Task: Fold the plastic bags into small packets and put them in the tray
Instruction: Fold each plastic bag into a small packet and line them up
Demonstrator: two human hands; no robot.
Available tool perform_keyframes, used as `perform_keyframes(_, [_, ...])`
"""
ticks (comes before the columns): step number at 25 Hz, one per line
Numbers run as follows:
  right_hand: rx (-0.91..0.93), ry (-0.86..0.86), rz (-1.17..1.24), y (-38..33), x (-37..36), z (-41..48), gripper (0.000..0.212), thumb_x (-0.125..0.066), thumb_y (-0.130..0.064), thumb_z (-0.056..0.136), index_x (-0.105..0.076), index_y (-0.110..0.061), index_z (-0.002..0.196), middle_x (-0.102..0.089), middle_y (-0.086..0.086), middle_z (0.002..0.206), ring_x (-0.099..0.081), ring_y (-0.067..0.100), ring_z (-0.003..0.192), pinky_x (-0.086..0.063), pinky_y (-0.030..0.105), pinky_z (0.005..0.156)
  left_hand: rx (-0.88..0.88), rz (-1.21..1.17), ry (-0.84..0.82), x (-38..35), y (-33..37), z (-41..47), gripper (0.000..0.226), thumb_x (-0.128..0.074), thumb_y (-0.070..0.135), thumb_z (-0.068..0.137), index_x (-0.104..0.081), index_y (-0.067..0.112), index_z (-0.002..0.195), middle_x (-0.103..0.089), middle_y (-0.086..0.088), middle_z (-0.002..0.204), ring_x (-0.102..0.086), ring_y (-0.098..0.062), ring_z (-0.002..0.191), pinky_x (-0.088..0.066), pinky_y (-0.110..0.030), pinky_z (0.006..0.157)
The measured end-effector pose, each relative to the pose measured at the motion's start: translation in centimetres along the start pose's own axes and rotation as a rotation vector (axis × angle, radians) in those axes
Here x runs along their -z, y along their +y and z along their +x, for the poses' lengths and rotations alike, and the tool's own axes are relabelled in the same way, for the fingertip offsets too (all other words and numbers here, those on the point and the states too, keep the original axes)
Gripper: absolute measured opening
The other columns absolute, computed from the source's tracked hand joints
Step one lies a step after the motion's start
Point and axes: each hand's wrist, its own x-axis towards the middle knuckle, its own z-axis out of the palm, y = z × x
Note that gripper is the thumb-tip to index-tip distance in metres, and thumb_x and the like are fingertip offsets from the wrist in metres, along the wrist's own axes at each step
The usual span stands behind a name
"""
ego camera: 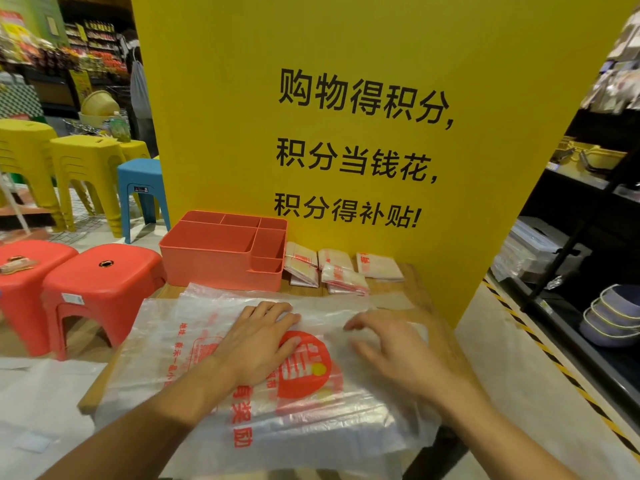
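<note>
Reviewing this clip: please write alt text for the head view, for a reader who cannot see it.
Two bare hands, left hand flat and right hand hovering, smooth a clear plastic bag with red print on a wooden table. Behind it sit an empty coral tray and several folded packets beside it, before a yellow sign.

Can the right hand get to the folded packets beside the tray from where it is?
Probably yes. The right hand lies open on the plastic bag; the folded packets sit just beyond it, right of the tray, with nothing between.
</note>
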Motion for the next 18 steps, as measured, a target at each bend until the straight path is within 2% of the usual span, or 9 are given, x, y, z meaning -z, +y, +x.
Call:
perform_keyframes(2, [-0.007, -0.185, -0.023, -2.5, -1.3, -4.4, 0.063, -0.052, -0.074, 0.092, -0.048, -0.04, 0.145, -0.048, -0.021, 0.151, -0.042, 0.001, 0.138, -0.032, 0.023, 0.114, -0.04, 0.108, -0.043, 0.6, 0.5, 0.3, 0.07, -0.01, 0.067, 0.103, -0.043, 0.026, 0.149, -0.044, 0.0, 0.156, -0.042, -0.023, 0.139, -0.038, -0.043, 0.114])
perform_keyframes(4, [0.001, -0.265, -0.079, -2.8, -2.8, -6.5, 0.09, -0.047, -0.089, 0.083, -0.031, -0.041, 0.158, -0.025, -0.017, 0.167, -0.021, 0.005, 0.153, -0.015, 0.025, 0.123, -0.05, 0.13, -0.13, 1.8, 0.8, 0.7, 0.083, -0.002, 0.07, 0.096, -0.04, 0.021, 0.152, -0.041, -0.005, 0.159, -0.043, -0.027, 0.14, -0.04, -0.045, 0.113])
perform_keyframes(7, [0.015, -0.278, -0.182, -1.7, -4.1, -7.4, 0.111, -0.055, -0.089, 0.077, -0.006, -0.04, 0.164, 0.0, -0.01, 0.173, 0.0, 0.012, 0.159, 0.003, 0.03, 0.127, -0.019, 0.003, -0.198, 3.2, 1.2, 0.6, 0.068, -0.025, 0.062, 0.106, -0.024, 0.024, 0.163, -0.015, -0.004, 0.173, -0.024, -0.026, 0.156, -0.03, -0.045, 0.124])
perform_keyframes(8, [0.028, -0.284, -0.224, -1.6, -4.4, -7.5, 0.116, -0.059, -0.086, 0.078, 0.002, -0.038, 0.164, 0.006, -0.008, 0.173, 0.005, 0.014, 0.159, 0.008, 0.031, 0.126, -0.031, -0.018, -0.142, 3.4, 1.5, -0.2, 0.063, -0.032, 0.056, 0.107, -0.026, 0.026, 0.162, -0.015, -0.002, 0.173, -0.023, -0.024, 0.157, -0.028, -0.044, 0.125])
perform_keyframes(10, [0.052, -0.292, -0.274, -1.4, -5.2, -7.9, 0.121, -0.067, -0.075, 0.079, 0.012, -0.035, 0.163, 0.011, -0.003, 0.173, 0.01, 0.017, 0.159, 0.013, 0.032, 0.124, -0.07, -0.058, 0.055, 3.5, 2.4, -3.9, 0.049, -0.039, 0.05, 0.107, -0.044, 0.031, 0.153, -0.039, 0.004, 0.162, -0.039, -0.018, 0.146, -0.038, -0.041, 0.119])
perform_keyframes(11, [0.066, -0.273, -0.277, -1.3, -5.4, -8.1, 0.12, -0.069, -0.069, 0.081, 0.012, -0.034, 0.163, 0.01, 0.0, 0.173, 0.008, 0.018, 0.16, 0.012, 0.033, 0.125, -0.095, -0.074, 0.13, 3.1, 3.2, -6.5, 0.042, -0.042, 0.049, 0.106, -0.052, 0.033, 0.144, -0.051, 0.008, 0.15, -0.049, -0.013, 0.134, -0.046, -0.038, 0.111])
perform_keyframes(13, [0.088, -0.213, -0.26, -1.0, -5.2, -8.3, 0.113, -0.067, -0.066, 0.085, 0.005, -0.032, 0.165, 0.001, 0.001, 0.174, -0.001, 0.019, 0.16, 0.005, 0.036, 0.129, -0.15, -0.025, 0.174, 1.7, 4.4, -11.7, 0.041, -0.047, 0.054, 0.101, -0.057, 0.035, 0.136, -0.058, 0.012, 0.135, -0.058, -0.011, 0.119, -0.053, -0.033, 0.099])
perform_keyframes(16, [0.092, -0.19, -0.174, -0.9, -4.5, -9.0, 0.101, -0.053, -0.082, 0.086, -0.009, -0.036, 0.164, -0.012, -0.006, 0.172, -0.01, 0.013, 0.158, -0.01, 0.037, 0.13, -0.1, 0.146, 0.08, -0.3, 4.7, -15.3, 0.072, -0.054, 0.07, 0.091, -0.047, 0.03, 0.15, -0.056, 0.004, 0.148, -0.057, -0.017, 0.132, -0.045, -0.038, 0.11])
perform_keyframes(18, [0.104, -0.173, -0.125, -1.0, -4.4, -9.4, 0.089, -0.047, -0.086, 0.087, -0.022, -0.042, 0.161, -0.025, -0.01, 0.169, -0.02, 0.01, 0.156, -0.018, 0.034, 0.128, -0.093, 0.087, 0.065, 0.3, 4.9, -15.6, 0.076, -0.058, 0.067, 0.093, -0.038, 0.032, 0.157, -0.048, 0.005, 0.157, -0.05, -0.015, 0.142, -0.032, -0.034, 0.116])
